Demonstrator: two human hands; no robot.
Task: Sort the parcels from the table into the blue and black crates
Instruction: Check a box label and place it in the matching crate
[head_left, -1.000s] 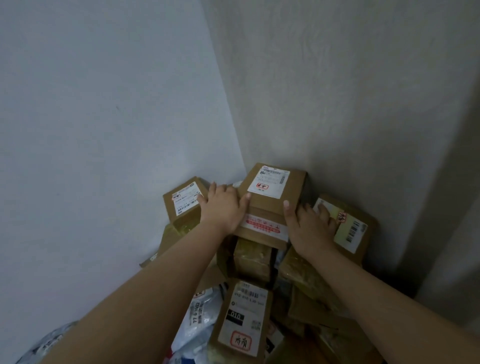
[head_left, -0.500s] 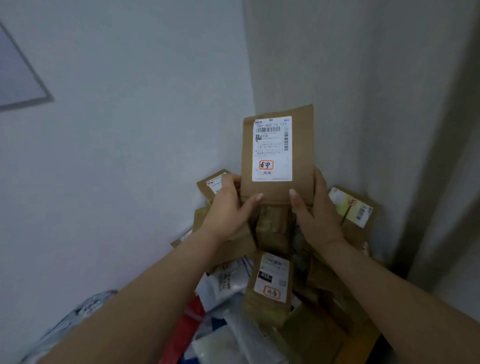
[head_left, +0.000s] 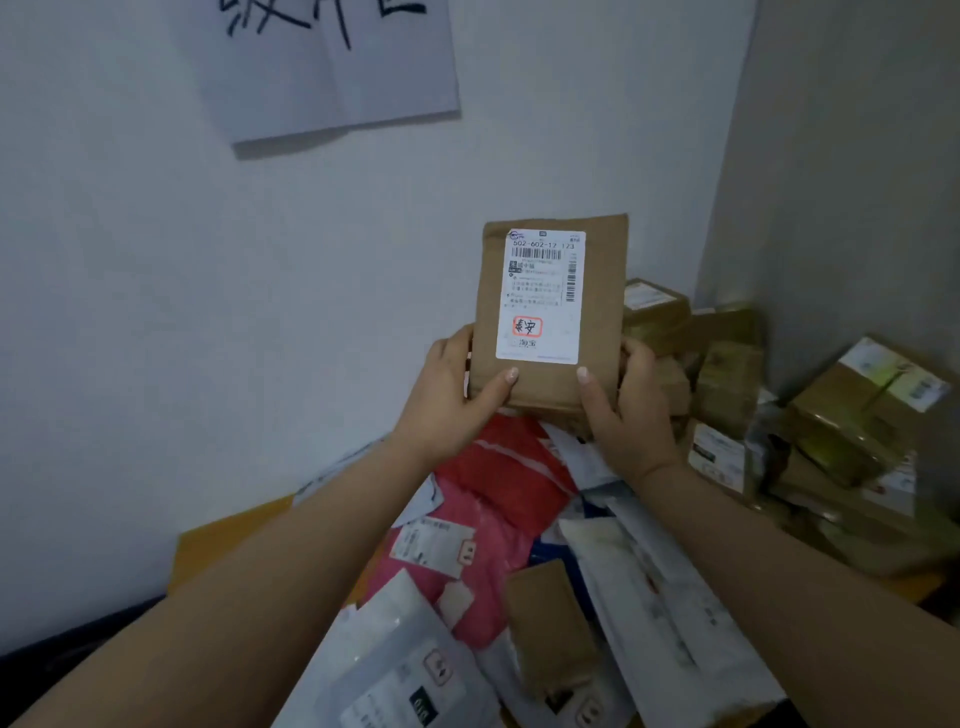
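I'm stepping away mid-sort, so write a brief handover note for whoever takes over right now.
Left hand and right hand: both grip the flat brown cardboard parcel by its lower edge, upright, its white label facing you.
Remaining parcels: red plastic mailer, white mailers and stacked brown boxes on the table.
Done: one parcel lifted.
Left: crate it, then sort the pile. Crates are out of view.

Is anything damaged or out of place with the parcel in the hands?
Nothing stands out. The brown parcel is upright and looks intact, its label flat, held by the left hand and the right hand above the heaped parcels.
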